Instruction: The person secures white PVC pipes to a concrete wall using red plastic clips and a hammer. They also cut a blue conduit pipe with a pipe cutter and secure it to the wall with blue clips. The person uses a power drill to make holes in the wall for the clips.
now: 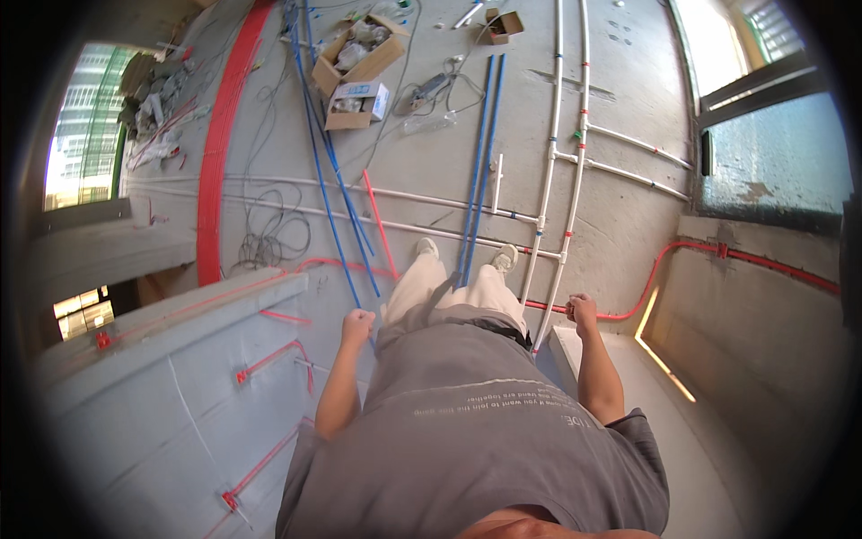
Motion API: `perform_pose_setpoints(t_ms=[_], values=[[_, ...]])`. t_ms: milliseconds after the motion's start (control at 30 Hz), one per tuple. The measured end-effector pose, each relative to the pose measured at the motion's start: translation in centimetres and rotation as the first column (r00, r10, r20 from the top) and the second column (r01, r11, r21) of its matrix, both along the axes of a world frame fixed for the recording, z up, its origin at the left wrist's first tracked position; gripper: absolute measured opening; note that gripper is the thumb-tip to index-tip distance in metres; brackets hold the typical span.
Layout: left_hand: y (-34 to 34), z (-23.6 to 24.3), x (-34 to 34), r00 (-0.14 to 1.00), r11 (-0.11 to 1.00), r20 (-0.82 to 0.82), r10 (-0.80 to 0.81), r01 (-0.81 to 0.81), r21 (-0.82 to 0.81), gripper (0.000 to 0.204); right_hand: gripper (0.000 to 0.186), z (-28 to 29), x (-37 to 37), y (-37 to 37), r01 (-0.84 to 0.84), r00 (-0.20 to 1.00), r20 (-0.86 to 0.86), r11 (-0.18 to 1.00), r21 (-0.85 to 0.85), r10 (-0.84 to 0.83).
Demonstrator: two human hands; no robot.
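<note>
While left hand hangs, slim blue pipes seem smooth.

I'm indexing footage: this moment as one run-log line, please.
left hand curled, nothing visibly held | right hand likewise | floor: blue pipes, white pipes, cardboard boxes

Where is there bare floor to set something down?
One bare floor patch lies beyond the right hand, between the red conduit and the white pipe branches; another lies past those branches, beside the window. It is crowded around the cardboard boxes and blue pipes.
</note>
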State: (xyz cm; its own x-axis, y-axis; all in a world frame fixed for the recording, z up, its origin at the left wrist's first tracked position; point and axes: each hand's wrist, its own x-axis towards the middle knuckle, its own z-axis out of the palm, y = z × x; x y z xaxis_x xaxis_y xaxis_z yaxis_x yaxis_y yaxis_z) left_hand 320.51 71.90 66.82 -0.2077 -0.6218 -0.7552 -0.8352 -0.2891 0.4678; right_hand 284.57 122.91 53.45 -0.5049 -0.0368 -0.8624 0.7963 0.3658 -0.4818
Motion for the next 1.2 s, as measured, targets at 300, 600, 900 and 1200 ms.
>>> perform_pose_setpoints(t_ms=[300,600,900,1200], values=[[4.2,-2.7,10.2,0.976,0.977,0.106,-0.190,0.198,-0.077,0.023,0.020,-0.2,-1.9,-2.5,-0.106,0.994,0.041,0.992,0.070,0.103],[1.7,-10.3,17.0,0.946,0.927,0.037,-0.323,0.325,-0.186,0.025,0.024,2.7,-1.6,-8.6,-0.176,0.984,0.004,0.973,0.148,0.178],[-17.6,-8.6,13.9,0.969,0.956,0.023,0.247,-0.247,0.157,0.023,0.025,7.0,4.5,-21.9,-0.268,0.963,0.020,0.938,0.222,0.270],[-35.3,-5.3,9.3,0.904,0.910,-0.112,0.412,-0.401,0.107,0.020,0.017,9.8,12.0,-26.6,-0.216,0.976,0.068,0.945,0.245,0.206]])
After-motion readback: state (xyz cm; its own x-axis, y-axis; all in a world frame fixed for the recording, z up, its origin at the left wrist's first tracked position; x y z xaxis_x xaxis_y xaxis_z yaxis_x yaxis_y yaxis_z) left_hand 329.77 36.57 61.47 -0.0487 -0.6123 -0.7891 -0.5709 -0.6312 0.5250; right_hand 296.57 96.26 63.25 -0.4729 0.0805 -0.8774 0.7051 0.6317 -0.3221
